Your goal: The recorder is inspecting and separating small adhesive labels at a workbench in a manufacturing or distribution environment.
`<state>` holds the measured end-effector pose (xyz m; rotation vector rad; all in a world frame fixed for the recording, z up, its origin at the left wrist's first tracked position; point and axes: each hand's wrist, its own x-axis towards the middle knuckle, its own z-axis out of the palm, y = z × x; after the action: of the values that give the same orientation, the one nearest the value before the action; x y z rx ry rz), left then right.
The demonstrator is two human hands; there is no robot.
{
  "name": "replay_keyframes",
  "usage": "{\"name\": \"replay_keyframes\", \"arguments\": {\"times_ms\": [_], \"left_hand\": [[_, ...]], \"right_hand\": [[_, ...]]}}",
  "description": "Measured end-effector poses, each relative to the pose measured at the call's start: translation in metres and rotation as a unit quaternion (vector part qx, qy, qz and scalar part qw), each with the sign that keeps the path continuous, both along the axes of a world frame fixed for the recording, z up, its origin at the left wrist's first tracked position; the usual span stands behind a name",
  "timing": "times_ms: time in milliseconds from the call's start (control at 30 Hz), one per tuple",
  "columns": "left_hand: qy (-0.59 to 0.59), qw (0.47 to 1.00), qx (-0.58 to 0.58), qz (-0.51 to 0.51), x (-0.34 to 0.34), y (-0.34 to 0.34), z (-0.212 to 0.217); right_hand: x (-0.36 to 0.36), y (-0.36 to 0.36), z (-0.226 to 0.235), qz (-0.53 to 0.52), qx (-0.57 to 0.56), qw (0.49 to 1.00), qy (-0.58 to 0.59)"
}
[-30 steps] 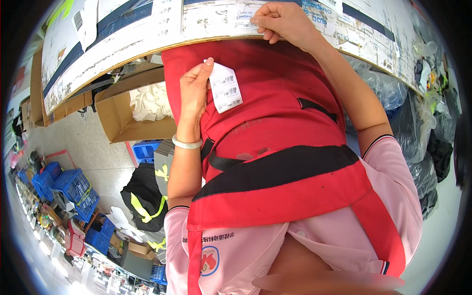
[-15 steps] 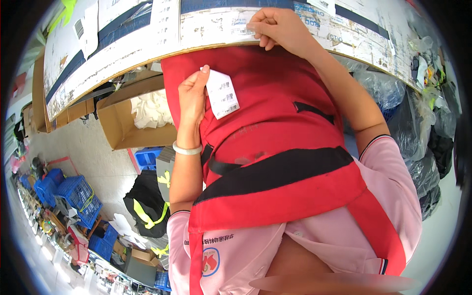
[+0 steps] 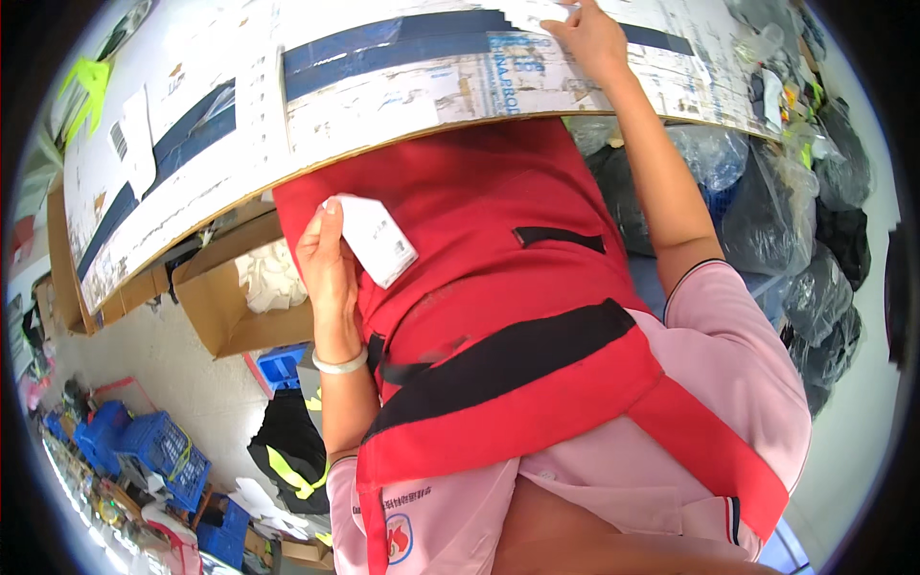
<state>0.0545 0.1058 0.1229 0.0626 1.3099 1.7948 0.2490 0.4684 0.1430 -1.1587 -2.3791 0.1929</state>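
My left hand point(image 3: 326, 254) pinches a stack of white paper tags point(image 3: 376, 240) between thumb and fingers, in front of the red apron. The tags have cut corners at the top and small dark print. Farther up, my right hand point(image 3: 588, 43) reaches over the cardboard-covered table point(image 3: 412, 101). Its fingers are bent together beside a white piece of paper point(image 3: 529, 13), and the upper picture edge cuts some of them off. Whether that paper is in their grip is hard to make out.
Below the table at left, an open carton point(image 3: 216, 311) contains white pieces. Clear and dark plastic bags point(image 3: 771, 216) are piled at right. Blue crates point(image 3: 163, 450) and a black item with yellow-green strips point(image 3: 290, 455) are at lower left. A yellow-green strap point(image 3: 86, 96) lies at far left.
My right hand has moved farther across the table, toward the upper edge. My left hand, still holding the tags, sits lower and more to the left in the picture. The whole view has shifted.
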Motion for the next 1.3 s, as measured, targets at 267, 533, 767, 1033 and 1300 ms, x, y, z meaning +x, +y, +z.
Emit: {"name": "replay_keyframes", "arguments": {"times_ms": [267,533,767,1033,1300], "left_hand": [[0.049,0.998,-0.045,0.018,-0.002,-0.003,0.015],[0.159,0.986,0.046,-0.012,0.001,0.0,0.04],[0.161,0.96,-0.063,-0.22,-0.014,-0.012,0.032],[0.155,0.949,-0.102,-0.255,-0.007,-0.002,0.036],[0.088,0.973,-0.064,-0.203,-0.012,-0.001,-0.005]], "right_hand": [[-0.066,-0.189,0.044,0.274,-0.626,0.729,-0.029],[-0.073,-0.208,0.021,0.301,-0.675,0.674,-0.02],[-0.071,-0.215,0.017,0.285,-0.665,0.685,0.09],[-0.072,-0.205,0.02,0.358,-0.473,0.797,0.113],[-0.081,-0.174,0.026,0.23,-0.508,0.819,0.139]]}}
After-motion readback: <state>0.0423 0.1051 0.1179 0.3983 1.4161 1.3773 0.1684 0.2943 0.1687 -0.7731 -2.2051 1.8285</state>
